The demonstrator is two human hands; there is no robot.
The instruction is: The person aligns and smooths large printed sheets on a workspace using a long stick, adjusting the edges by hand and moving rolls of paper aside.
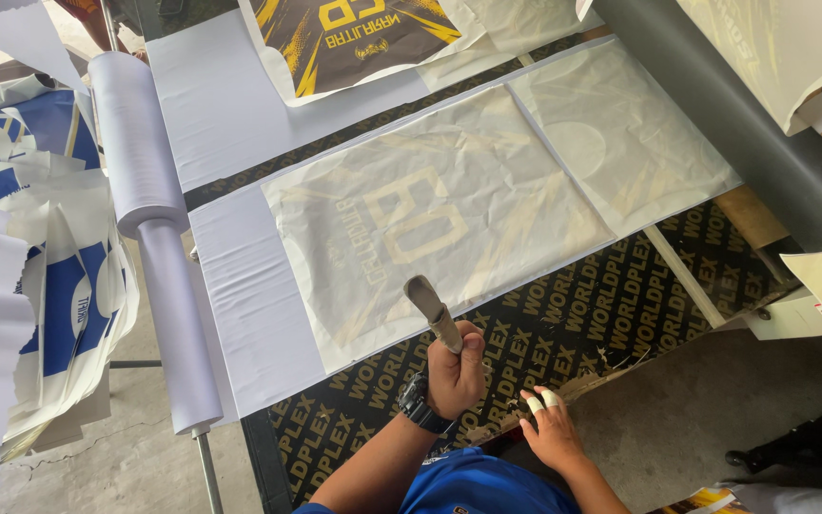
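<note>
Head view: my left hand is fisted tight around the handle of a grey flat-bladed tool, blade pointing up and away, its tip over the near edge of the pale paper sheet (mirrored print showing through). That sheet lies on white fabric just beyond the hand, fed from a white roll to my left. My right hand holds nothing: fingers loosely spread, two fingertips taped white, resting on the near edge of the dark printed surface.
</note>
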